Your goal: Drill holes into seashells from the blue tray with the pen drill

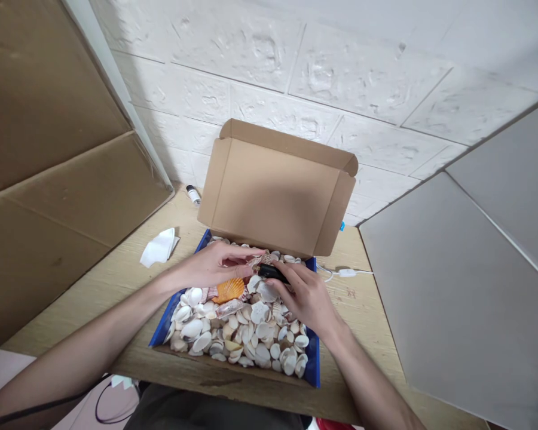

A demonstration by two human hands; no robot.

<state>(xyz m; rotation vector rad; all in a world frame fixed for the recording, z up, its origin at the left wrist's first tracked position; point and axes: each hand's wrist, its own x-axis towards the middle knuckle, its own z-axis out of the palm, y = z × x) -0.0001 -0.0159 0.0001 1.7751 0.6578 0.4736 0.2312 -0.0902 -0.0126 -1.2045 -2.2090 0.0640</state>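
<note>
My left hand (222,263) reaches in over the shells, thumb and fingers around a small clear, shiny object (254,261) whose kind I cannot make out. Close beside it, my right hand (302,289) is closed on a short black object (272,273), its kind hidden by the fingers. Both hands are above a blue-sided cardboard box (162,325) filled with white and beige seashells (251,334). Just below my left hand lies an orange scallop shell (229,290). A small clear bottle (229,308) rests on the shells in front of it.
The box's brown lid (275,191) stands raised against the white brick-patterned wall (269,65). On the wooden table (130,334) are a white tissue (159,246), a small dark-capped bottle (192,194) and a white cable with a switch (347,273). Cardboard (72,203) and a grey panel (466,269) flank the table.
</note>
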